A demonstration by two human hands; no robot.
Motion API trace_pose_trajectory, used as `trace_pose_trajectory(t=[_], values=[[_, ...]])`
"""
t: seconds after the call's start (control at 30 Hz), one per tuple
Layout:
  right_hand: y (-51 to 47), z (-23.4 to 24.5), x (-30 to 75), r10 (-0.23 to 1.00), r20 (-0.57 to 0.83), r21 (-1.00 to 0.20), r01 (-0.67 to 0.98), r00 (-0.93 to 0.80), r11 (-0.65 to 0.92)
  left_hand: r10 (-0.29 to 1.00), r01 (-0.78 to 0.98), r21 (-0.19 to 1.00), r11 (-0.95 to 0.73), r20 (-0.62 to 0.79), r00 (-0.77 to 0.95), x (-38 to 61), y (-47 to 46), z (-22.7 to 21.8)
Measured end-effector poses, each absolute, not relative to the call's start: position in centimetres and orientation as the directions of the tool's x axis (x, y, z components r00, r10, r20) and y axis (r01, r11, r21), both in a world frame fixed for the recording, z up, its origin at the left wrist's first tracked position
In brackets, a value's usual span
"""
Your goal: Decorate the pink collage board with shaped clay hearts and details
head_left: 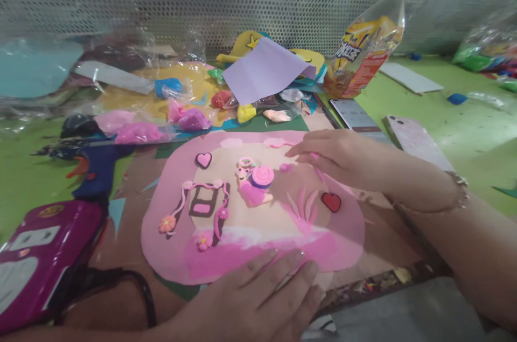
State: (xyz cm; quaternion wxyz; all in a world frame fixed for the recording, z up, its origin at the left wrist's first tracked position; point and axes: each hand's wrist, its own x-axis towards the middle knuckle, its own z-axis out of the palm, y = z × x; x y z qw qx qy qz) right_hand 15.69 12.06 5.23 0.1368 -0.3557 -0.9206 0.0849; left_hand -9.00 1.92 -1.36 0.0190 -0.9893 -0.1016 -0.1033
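Note:
A pink foam board (161, 223) lies in front of me, decorated with clay: a swing (202, 204), a snail figure (256, 183), a pink heart (203, 159) and a red heart (332, 201). My left hand (262, 293) lies flat on the board's near edge with its fingers stretched out. At the board's upper right, my right hand (339, 156) has its fingers pressed together around a thin pink tool or clay strip (317, 167) whose tip touches the board.
Bagged lumps of coloured clay (189, 118) and a lilac paper sheet (262, 70) lie behind the board. A blue glue gun (97, 167) and magenta case (40, 256) sit left. A plastic bottle (367, 51) and two phones (416, 140) are at right.

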Motion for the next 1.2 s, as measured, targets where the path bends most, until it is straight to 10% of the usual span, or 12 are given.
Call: trace_pose_trajectory(t=[0.2,0.77,1.2], values=[[11.47,5.33,15.28,0.686,-0.09,-0.144,0.691,-0.722,0.708,0.28,0.272,0.074,-0.959,0.15,0.948,-8.53,2.1,-1.11],[11.62,5.17,15.38,0.69,-0.155,-0.126,0.707,-0.707,0.696,0.176,0.196,-0.088,-0.977,0.198,0.964,-9.02,2.07,-1.29],[11.82,4.97,14.81,0.744,0.453,-0.475,0.573,-0.491,0.668,0.168,0.209,-0.138,-0.968,0.26,0.951,-8.95,2.22,-1.85]])
